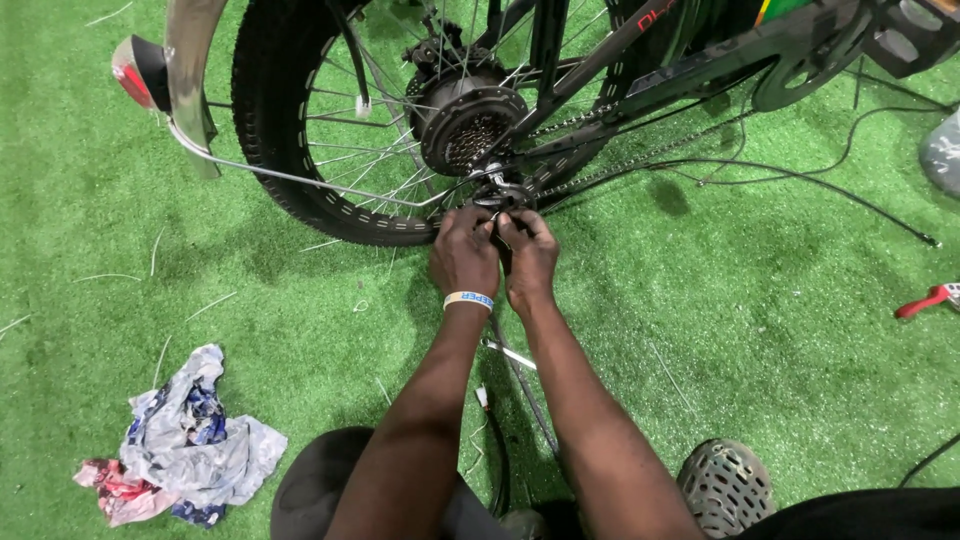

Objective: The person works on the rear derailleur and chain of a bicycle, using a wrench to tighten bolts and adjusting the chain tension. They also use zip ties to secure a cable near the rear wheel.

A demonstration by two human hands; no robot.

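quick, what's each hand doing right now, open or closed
Left hand: fingers curled at the rear derailleur; what they grip cannot be told.
Right hand: fingers curled at the same part; a firm grip cannot be told.

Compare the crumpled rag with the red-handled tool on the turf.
The rag lies at the lower left, near the person's knee; the tool lies at the far right edge, partly cut off. The rag is soft, crumpled and multicoloured in grey, blue and red; the tool is slim, rigid and has a plain red handle. The rag looks far bigger than the tool. Both rest on the green turf, untouched by the hands.
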